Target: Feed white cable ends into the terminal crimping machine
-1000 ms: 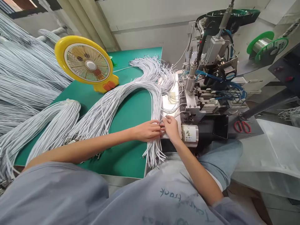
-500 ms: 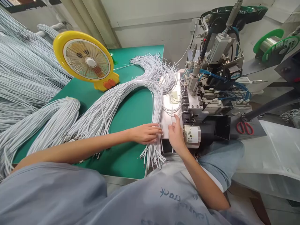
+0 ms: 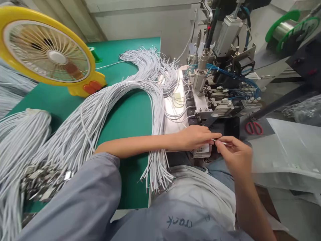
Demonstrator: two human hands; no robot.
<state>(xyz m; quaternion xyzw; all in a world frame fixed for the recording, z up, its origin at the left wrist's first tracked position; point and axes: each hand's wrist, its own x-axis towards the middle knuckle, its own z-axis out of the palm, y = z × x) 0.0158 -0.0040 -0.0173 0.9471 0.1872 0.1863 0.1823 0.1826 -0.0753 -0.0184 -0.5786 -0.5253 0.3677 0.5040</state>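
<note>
My left hand (image 3: pixel 198 137) and my right hand (image 3: pixel 234 155) meet in front of the machine (image 3: pixel 218 90), just above a small cylinder with a white label (image 3: pixel 202 150). Both pinch the same thin white wire end (image 3: pixel 219 142) between their fingertips. A long bundle of white cables (image 3: pixel 120 107) sweeps across the green mat (image 3: pixel 132 120), and its loose ends (image 3: pixel 156 170) hang over the front edge under my left forearm.
A yellow desk fan (image 3: pixel 47 57) stands at the back left. More white cable bundles (image 3: pixel 22 134) with metal connectors (image 3: pixel 42 180) lie at left. Red scissors (image 3: pixel 254 128) rest right of the machine, beside a clear plastic sheet (image 3: pixel 286 150). A green wire spool (image 3: pixel 288 25) sits top right.
Both hands moved right, off the cable bundle and plate, to the front of the machine, and now pinch one wire end. The view swung left and closer.
</note>
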